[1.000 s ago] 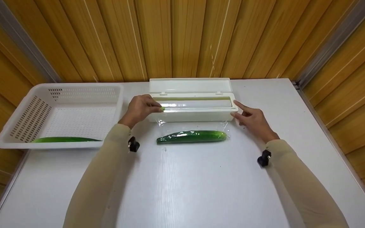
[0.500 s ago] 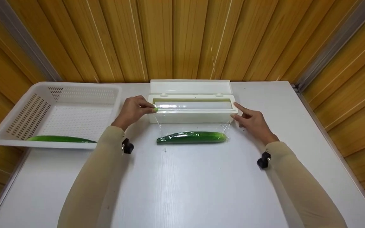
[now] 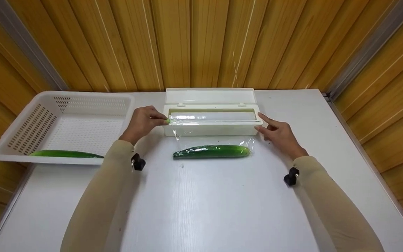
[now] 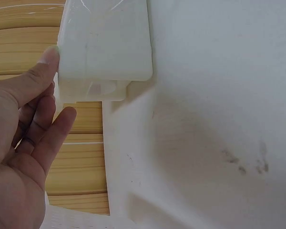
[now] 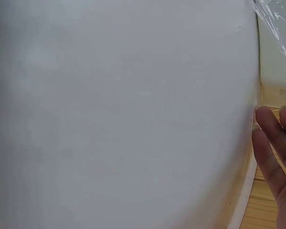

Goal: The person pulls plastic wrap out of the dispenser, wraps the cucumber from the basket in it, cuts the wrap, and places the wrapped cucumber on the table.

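Slider (image 3: 168,121), pinched by the left hand (image 3: 142,122), now sits farther left, at the box (image 3: 210,131)'s end, likely severing the film (image 3: 219,141), while the right hand (image 3: 280,134) grips the opposite end.

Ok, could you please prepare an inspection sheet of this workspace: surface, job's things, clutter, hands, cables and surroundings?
Surface: white table, dark smudges visible in the left wrist view.
Job's things: dispenser box, lid open, film roll inside; clear film reaches the cucumber lying in front. White basket at left holds another green vegetable.
Clutter: small dark specks on the table.
Left hand: pinches a small green piece at the box's left end.
Right hand: thumb and forefinger hold the box's right end.
Cables: nothing seen.
Surroundings: wood-look panels behind and at both sides.
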A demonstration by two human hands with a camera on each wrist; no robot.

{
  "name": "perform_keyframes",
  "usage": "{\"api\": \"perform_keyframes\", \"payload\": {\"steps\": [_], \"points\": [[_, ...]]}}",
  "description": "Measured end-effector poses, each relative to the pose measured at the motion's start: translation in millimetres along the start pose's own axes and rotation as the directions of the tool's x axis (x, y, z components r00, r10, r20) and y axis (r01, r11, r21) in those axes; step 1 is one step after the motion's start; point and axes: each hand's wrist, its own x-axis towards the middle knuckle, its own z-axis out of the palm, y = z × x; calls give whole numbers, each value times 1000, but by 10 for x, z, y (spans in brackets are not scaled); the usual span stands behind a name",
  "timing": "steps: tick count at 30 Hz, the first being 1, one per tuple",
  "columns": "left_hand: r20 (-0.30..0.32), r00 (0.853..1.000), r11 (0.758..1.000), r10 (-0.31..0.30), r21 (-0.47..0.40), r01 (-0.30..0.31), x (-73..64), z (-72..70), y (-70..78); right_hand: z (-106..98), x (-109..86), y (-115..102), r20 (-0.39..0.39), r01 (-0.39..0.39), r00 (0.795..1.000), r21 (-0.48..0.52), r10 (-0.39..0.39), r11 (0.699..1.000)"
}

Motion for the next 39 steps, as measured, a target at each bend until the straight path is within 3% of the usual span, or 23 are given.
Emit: {"api": "perform_keyframes", "payload": {"steps": [7,12,15,23,28,34,39], "points": [[-4,1000,999,-26,25,26,-22,8,7,13,-16,-17,2,22,1000,7,-22,1000],[-15,999,998,-41,38,42,-59,35,46,10,58,211,-1,13,1000,-17,-13,1000],[-24,999,998,-27,59,28,-65,40,76,3,100,311,-8,31,999,-35,-31,999],[-27,1000,990,7,140,-3,-74,104,35,10,131,282,5,71,997,-71,-71,995],[-61,997,988,51,151,-41,-87,151,8,-3,141,244,8,78,997,-105,-77,991],[-55,992,982,114,159,-104,-96,174,25,-17,167,184,-41,113,992,-163,-121,980],[-59,979,967,194,178,-180,-104,177,36,16,170,138,-80,158,983,-85,-165,984]]}}
